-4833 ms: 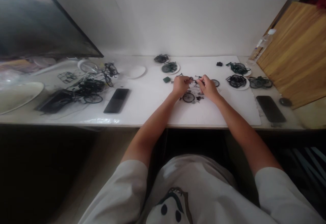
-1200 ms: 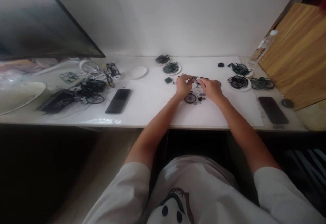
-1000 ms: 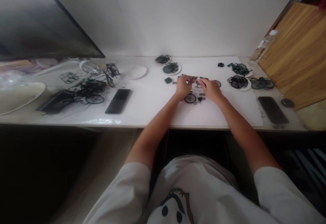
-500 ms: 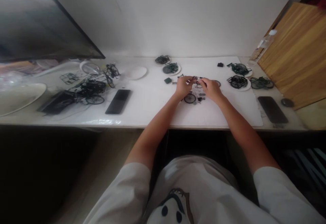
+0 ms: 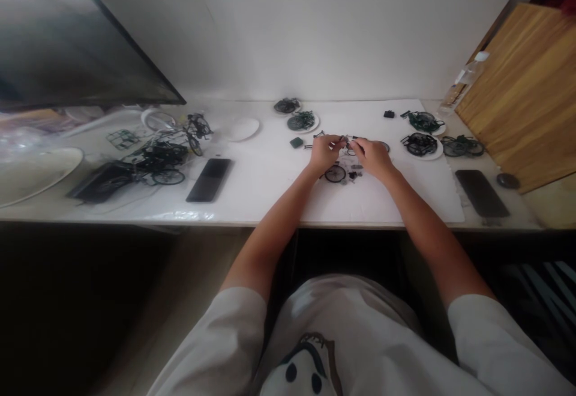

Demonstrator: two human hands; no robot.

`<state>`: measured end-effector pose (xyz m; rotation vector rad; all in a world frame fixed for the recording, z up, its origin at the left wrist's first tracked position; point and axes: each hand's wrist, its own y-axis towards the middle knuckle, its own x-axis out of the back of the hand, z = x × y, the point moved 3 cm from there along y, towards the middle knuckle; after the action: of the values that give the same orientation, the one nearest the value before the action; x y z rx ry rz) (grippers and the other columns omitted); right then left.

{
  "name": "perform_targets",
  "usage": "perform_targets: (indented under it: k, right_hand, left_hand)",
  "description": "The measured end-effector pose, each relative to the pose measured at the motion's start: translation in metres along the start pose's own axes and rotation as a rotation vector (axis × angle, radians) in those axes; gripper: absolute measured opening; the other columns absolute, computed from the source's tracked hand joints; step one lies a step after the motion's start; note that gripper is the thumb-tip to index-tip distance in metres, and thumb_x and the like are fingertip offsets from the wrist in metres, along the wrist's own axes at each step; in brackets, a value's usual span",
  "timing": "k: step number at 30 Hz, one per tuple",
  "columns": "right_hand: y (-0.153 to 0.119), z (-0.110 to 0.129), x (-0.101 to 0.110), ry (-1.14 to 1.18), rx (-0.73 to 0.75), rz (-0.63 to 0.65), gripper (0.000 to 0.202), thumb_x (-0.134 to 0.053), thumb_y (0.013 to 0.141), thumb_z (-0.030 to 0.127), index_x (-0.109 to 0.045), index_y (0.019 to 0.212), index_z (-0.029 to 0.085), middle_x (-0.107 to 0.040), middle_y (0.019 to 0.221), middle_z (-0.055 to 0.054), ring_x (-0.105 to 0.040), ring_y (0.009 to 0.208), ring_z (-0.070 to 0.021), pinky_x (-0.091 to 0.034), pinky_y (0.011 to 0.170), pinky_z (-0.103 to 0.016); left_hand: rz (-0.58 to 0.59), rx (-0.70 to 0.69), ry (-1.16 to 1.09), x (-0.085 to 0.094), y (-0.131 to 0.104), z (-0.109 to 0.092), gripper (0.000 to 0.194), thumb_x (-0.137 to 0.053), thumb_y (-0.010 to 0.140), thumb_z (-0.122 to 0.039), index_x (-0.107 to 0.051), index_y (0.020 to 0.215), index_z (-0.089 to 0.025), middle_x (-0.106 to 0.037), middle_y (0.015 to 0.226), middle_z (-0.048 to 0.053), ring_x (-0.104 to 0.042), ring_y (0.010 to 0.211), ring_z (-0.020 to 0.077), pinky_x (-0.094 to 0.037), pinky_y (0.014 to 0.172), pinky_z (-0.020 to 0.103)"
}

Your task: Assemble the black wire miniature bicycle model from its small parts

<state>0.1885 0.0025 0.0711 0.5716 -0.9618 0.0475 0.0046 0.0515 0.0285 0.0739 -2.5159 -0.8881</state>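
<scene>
Over the white sheet (image 5: 265, 186), my left hand (image 5: 326, 151) and my right hand (image 5: 371, 155) meet fingertip to fingertip. Both are closed in a pinch around a small dark piece (image 5: 345, 139), too small to name. Just below them lies a miniature bicycle wheel (image 5: 335, 173) with thin spokes. Beside it are several tiny dark parts (image 5: 354, 175). Another small wheel (image 5: 384, 147) is partly covered by my right hand. Left of my left hand rests a green block-like part (image 5: 296, 143).
White plates with dark model bicycle parts stand behind (image 5: 302, 121) and to the right (image 5: 422, 146). Assembled miniature bicycles (image 5: 162, 153) crowd the left. One phone (image 5: 209, 180) lies at left, another (image 5: 482, 194) at right. A plastic bottle (image 5: 465, 84) leans by a wooden board (image 5: 526, 96).
</scene>
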Motion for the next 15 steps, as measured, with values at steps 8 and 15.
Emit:
perform_targets:
  k: [8, 15]
  right_hand:
    - [0.0009, -0.0028, -0.0028, -0.164, 0.012, 0.029, 0.041, -0.043, 0.113, 0.042, -0.074, 0.098, 0.019, -0.072, 0.081, -0.009, -0.055, 0.071, -0.0224, -0.026, 0.068, -0.033]
    - [0.0008, -0.0021, -0.0026, -0.117, -0.001, 0.06, 0.041, -0.041, 0.114, 0.044, -0.071, 0.098, 0.021, -0.072, 0.081, -0.008, -0.059, 0.073, -0.0233, -0.029, 0.069, -0.033]
  left_hand:
    - [0.021, 0.064, -0.009, 0.0015, -0.0006, -0.0013, 0.015, -0.075, 0.093, -0.026, -0.087, 0.09, -0.018, -0.084, 0.087, 0.008, -0.067, 0.073, 0.0183, -0.051, 0.073, 0.032]
    - [0.02, 0.062, -0.02, 0.0022, -0.0008, -0.0005, 0.016, -0.075, 0.092, -0.027, -0.087, 0.089, -0.018, -0.082, 0.082, 0.007, -0.063, 0.068, 0.0171, -0.048, 0.07, 0.032]
